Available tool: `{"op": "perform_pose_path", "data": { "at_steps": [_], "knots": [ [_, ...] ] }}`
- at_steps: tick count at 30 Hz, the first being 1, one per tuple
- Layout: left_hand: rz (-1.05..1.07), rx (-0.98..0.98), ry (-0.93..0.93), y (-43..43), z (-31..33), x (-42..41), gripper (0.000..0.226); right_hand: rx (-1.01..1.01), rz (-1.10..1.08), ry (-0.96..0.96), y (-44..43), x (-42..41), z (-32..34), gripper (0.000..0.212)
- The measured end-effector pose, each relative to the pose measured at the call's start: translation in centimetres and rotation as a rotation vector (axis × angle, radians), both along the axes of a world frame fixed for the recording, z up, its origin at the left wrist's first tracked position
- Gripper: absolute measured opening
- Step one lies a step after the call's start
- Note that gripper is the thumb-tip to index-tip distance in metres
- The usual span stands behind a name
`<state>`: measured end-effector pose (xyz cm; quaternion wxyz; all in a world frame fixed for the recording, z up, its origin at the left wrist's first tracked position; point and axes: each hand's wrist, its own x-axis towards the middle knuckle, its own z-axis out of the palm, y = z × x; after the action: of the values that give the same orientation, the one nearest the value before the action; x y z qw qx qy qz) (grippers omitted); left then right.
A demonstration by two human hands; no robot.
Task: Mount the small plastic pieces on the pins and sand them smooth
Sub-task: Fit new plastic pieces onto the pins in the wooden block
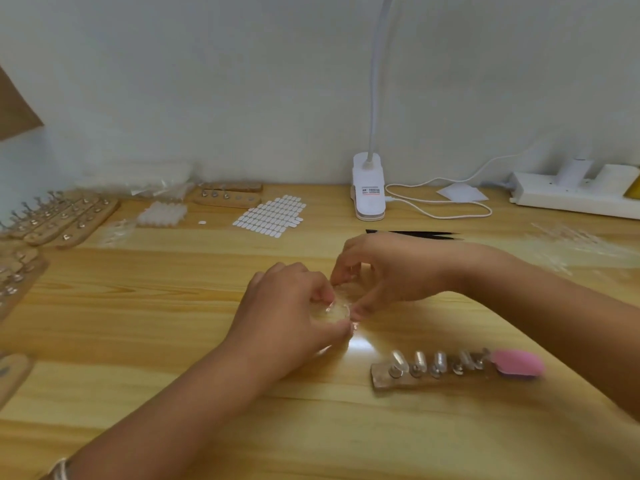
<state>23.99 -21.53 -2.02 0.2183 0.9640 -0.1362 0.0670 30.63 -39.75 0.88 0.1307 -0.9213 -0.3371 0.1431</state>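
Left hand: we record the left hand coming in from the near left, forearm slanted across the table, back of the hand up, fingers curled, tips pinching the near-left edge of a clear packet.
Right hand: the right hand reaches in from the right, wrist bent, fingers arched downward, thumb and fingertips pinching the same packet at its far and right edges.
Grip: we find both hands grasping the packet between them, at mid-table; we cannot tell whether it is lifted off the wood.
Packet: thin, glossy, crumpled transparent film; its contents are too blurred for us to name.
Mounted work: near right of the hands lies a wooden strip with a row of metal pins, each topped by one of the clear, rounded plastic pieces.
Sanding block: a pink sanding block, oval and matte, lies at the strip's right end.
Table: pale, varnished, grained wood, with a bright glare just near the hands.
Far side: black tweezers just beyond the right hand; a white clip lamp with its cable; a white power strip far right.
Left side: a sheet of white tabs and several pin racks.
Right edge: loose clear pieces, blurred.
Wrist: a silver bracelet on the left wrist.
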Motion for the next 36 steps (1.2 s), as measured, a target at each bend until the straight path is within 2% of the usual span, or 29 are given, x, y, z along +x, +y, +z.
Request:
{"op": "perform_pose_path", "data": {
  "at_steps": [2, 5, 8, 11, 14, 20, 25, 29, 31, 36],
  "knots": [
    [-0.012, -0.032, 0.015, -0.1, 0.1, 0.0, 0.027, 0.063, -0.014, 0.018, -0.3, 0.0, -0.3, 0.036],
    [-0.010, -0.094, 0.060, -0.4, 0.2, 0.1, 0.019, 0.099, -0.049, 0.067, -0.6, 0.2, -0.5, 0.037],
    [-0.017, -0.090, 0.061, -1.1, 0.2, 0.1, 0.022, 0.107, -0.103, 0.125, -0.9, 0.4, -0.5, 0.040],
    [-0.015, -0.087, 0.062, -1.5, 0.3, 0.1, 0.027, 0.114, -0.098, 0.140, -1.1, 0.2, -0.5, 0.034],
    [-0.021, -0.119, 0.105, -1.9, 0.6, 0.2, 0.015, 0.152, -0.080, 0.152, -1.4, -0.3, -0.4, 0.025],
    [-0.027, -0.099, 0.119, -2.5, 0.6, 0.1, 0.013, 0.197, -0.068, 0.109, -2.2, -1.6, -0.6, 0.019],
    [-0.062, -0.105, 0.112, -2.6, 0.5, -0.2, 0.016, 0.187, -0.100, 0.058, -2.4, -2.2, -0.7, 0.006],
    [-0.073, -0.224, 0.208, -2.7, 0.5, 0.1, 0.020, 0.113, -0.089, 0.031, -2.3, -2.8, -0.7, 0.010],
    [-0.072, -0.294, 0.247, -2.6, 0.4, 0.3, 0.023, 0.138, -0.088, 0.026, -2.2, -3.2, -0.8, 0.015],
    [-0.109, -0.430, 0.160, -2.7, 0.3, 0.2, 0.027, 0.275, -0.142, 0.049, -4.0, -4.2, -0.4, 0.024]
  ]
}}
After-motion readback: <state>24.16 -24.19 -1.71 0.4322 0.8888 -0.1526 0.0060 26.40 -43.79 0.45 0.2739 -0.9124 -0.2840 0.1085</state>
